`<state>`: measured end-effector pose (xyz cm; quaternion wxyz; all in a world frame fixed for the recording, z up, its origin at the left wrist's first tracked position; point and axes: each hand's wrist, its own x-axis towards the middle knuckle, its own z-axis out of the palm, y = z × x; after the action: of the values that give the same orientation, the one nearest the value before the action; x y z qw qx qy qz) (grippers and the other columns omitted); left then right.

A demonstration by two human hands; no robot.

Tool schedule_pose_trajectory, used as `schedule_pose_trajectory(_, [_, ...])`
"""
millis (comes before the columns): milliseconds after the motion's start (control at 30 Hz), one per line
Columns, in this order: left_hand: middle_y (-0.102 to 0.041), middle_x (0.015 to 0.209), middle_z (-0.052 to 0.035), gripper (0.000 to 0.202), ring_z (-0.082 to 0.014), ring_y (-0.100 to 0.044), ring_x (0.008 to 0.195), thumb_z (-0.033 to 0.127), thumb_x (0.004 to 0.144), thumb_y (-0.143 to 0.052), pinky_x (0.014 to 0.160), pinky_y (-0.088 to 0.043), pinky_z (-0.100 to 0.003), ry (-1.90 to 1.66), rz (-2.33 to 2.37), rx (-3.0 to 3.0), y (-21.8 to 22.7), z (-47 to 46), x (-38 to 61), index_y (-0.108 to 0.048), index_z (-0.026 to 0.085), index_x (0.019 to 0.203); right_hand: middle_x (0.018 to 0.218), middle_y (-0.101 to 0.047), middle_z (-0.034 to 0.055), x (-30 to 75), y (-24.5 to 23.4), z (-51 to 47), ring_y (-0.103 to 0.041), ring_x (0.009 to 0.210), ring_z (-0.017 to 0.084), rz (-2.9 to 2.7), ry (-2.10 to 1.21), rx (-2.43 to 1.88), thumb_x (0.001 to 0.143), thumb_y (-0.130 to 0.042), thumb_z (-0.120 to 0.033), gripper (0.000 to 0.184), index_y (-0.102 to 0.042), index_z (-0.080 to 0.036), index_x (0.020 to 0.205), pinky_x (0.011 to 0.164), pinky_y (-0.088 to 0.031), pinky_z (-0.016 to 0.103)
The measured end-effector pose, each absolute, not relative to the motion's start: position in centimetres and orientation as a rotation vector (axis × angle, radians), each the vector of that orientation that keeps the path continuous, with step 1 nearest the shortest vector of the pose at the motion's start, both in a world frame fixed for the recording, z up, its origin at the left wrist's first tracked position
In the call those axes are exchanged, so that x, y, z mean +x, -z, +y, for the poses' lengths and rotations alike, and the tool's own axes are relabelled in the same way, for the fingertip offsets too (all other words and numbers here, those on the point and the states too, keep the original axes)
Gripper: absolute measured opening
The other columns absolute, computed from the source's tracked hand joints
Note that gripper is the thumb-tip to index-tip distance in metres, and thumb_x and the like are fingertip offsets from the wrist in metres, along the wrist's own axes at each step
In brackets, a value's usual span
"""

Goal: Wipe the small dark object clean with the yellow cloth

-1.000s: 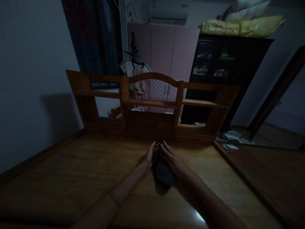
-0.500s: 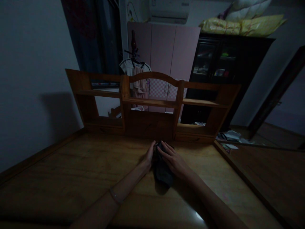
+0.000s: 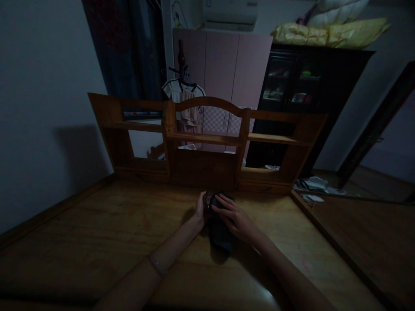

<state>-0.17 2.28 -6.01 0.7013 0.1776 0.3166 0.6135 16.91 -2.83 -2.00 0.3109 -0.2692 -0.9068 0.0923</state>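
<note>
My left hand (image 3: 199,211) is closed around the left side of a small, dark brown object (image 3: 208,200) with a slight shine. Its kind is hard to make out in the dim light. A dark grey or black cloth (image 3: 222,236) covers the object's right side and droops toward me, its lower end close above or on the wooden desktop (image 3: 136,233). Over the cloth lies my right hand (image 3: 236,218), fingers together and pressing it against the object. A thin band (image 3: 157,264) circles my left wrist.
Behind my hands a wooden shelf unit (image 3: 207,138) runs across the back of the desk. A wall (image 3: 48,129) borders the left. Papers (image 3: 313,185) lie beyond the right edge. Farther off stand a pink wardrobe (image 3: 222,65), a dark cabinet (image 3: 311,82) and a clothes rack (image 3: 181,58).
My left hand has shifted slightly left, and more of the brown object shows between my hands. The right fingers have flattened over the cloth at the object's top.
</note>
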Motion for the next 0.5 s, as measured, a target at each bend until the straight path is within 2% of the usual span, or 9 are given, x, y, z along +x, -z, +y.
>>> schedule_pose_trajectory(333, [-0.069,0.068,-0.0037,0.038,-0.0167,-0.062,0.053,0.047,0.083,-0.050,0.053,-0.049,-0.027,-1.326,0.749,0.379,6.1,2.4,-0.5,-0.067,0.013,0.087,0.146,-0.041,0.0020,17.4,1.0,-3.0,-0.031,0.138,0.025,-2.331,-0.274,-0.677,0.088,-0.049,-0.016,0.045,-0.054,-0.030,0.130,0.108,-0.035,0.052])
schedule_pose_trajectory(400, [-0.069,0.067,-0.0048,0.039,-0.0173,-0.062,0.052,0.047,0.083,-0.050,0.051,-0.049,-0.028,-1.299,0.745,0.391,5.9,2.2,-0.5,-0.067,0.012,0.086,0.147,-0.039,0.0014,17.6,0.9,-3.0,-0.032,0.138,0.025,-2.317,-0.276,-0.701,0.088,-0.049,-0.016,0.047,-0.051,-0.031,0.132,0.109,-0.035,0.051])
schedule_pose_trajectory(500, [-0.070,0.068,-0.0044,0.038,-0.0160,-0.062,0.052,0.046,0.085,-0.049,0.052,-0.049,-0.026,-1.297,0.728,0.399,5.5,2.1,-0.4,-0.066,0.012,0.084,0.151,-0.032,0.0007,17.9,1.1,-2.8,-0.030,0.138,0.023,-2.304,-0.279,-0.778,0.088,-0.049,-0.017,0.056,-0.038,-0.031,0.141,0.111,-0.033,0.049])
